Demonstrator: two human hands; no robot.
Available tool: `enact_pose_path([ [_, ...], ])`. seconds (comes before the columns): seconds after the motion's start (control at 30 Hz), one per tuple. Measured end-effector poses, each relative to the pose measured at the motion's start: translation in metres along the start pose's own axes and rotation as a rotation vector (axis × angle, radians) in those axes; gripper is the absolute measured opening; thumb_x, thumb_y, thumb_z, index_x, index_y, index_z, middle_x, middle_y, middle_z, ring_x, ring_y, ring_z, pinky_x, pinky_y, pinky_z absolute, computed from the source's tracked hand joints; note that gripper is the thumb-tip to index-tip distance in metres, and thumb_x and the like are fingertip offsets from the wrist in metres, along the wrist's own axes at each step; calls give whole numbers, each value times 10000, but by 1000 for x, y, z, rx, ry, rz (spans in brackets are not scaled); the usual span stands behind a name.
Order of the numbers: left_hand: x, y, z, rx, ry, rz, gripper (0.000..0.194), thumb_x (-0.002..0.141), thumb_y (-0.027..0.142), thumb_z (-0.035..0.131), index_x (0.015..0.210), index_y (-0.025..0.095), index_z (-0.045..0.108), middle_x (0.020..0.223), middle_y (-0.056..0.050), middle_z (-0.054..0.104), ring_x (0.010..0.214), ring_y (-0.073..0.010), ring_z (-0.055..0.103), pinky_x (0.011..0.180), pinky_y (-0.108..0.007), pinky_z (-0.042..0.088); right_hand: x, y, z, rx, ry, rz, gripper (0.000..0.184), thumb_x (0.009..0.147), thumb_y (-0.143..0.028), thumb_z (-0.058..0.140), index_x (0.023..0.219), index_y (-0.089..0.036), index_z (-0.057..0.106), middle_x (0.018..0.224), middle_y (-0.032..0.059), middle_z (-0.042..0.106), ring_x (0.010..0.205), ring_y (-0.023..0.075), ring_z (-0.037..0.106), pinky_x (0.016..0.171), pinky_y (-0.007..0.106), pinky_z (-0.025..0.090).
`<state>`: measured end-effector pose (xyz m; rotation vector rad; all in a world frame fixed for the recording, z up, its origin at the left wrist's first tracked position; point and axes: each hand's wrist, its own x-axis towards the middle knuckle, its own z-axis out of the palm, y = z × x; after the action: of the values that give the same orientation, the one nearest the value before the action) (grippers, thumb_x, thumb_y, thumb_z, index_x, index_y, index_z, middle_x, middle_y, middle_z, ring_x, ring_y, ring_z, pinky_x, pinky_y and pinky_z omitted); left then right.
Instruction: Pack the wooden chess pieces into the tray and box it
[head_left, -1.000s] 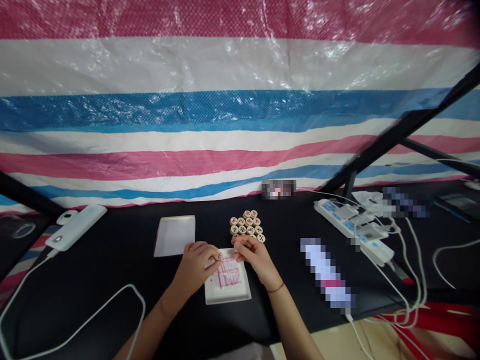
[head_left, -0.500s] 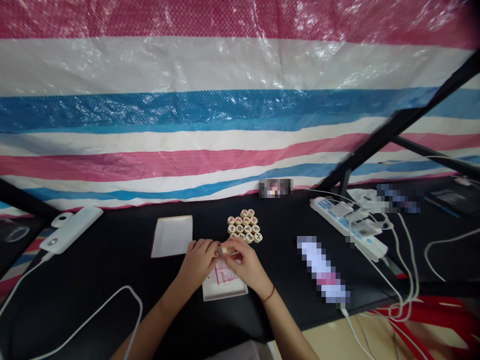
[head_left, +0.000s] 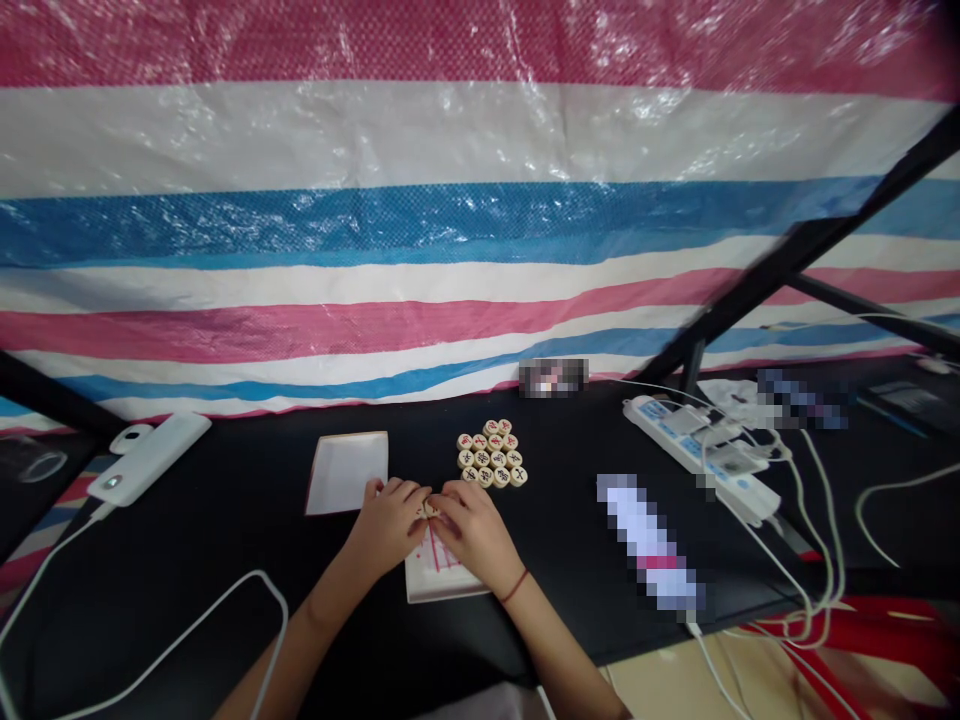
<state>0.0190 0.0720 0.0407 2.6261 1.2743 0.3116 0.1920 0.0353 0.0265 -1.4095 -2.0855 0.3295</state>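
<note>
My left hand [head_left: 389, 527] and my right hand [head_left: 474, 530] meet over a white tray [head_left: 439, 583] lined with a red-gridded sheet. Both hands are curled, their fingertips pinched together on small round game pieces [head_left: 427, 509] at the tray's far edge. Just beyond them lies a cluster of several round wooden pieces [head_left: 493, 458] with red and black marks. The tray's white lid [head_left: 347, 471] lies flat to the left of the cluster.
A white power bank [head_left: 148, 456] with a cable sits at the left. A power strip [head_left: 701, 454] with plugs and white cables lies at the right, and a blurred-out object [head_left: 650, 545] beside it. A striped tarp [head_left: 450, 220] hangs behind the black table.
My right hand has moved left from the tray's right side to meet my left hand. Both now pinch together at the tray's far edge and cover more of the tray.
</note>
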Motion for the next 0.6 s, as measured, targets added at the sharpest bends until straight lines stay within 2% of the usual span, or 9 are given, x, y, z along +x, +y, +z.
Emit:
enact_pose_path([
  [0.23,2,0,1,10,12,-2,237,838,188,567,1065,211,630,971,-43,677,941,-235,591,813,-397,326,-1,0,-2,-5,-63,-15,180,848,-177,618,1022,-209,652,899,62,650,856,219,562,800,359,454],
  [0.37,2,2,1,14,11,-2,312,825,219,586,1136,220,615,996,-47,678,933,-240,585,818,-405,322,13,12,-23,129,13,7,215,856,-206,597,1068,-203,631,981,63,659,934,205,591,853,335,464],
  [0.43,3,4,2,15,4,-3,346,823,234,587,1169,229,606,1017,-51,678,934,-244,579,828,-412,321,28,28,-38,96,90,92,205,887,-210,532,1062,-206,639,1015,70,658,972,202,601,874,324,464],
  [0.5,5,6,3,17,3,-1,346,829,235,580,1174,234,607,1022,-55,678,933,-243,574,830,-408,325,49,46,-50,-31,105,227,239,890,-245,524,1088,-194,647,1079,87,639,975,206,616,870,314,466],
  [0.53,5,7,5,23,5,1,338,835,229,575,1172,235,609,1021,-57,678,934,-242,572,828,-403,328,60,56,-55,-107,62,295,268,878,-265,542,1112,-190,647,1135,95,621,965,205,626,854,304,469],
  [0.6,6,9,7,41,11,4,319,843,209,575,1159,241,614,1016,-55,677,939,-242,572,824,-397,332,81,73,-60,-251,-106,414,317,874,-303,545,1155,-194,645,1193,105,606,957,210,639,827,293,467],
])
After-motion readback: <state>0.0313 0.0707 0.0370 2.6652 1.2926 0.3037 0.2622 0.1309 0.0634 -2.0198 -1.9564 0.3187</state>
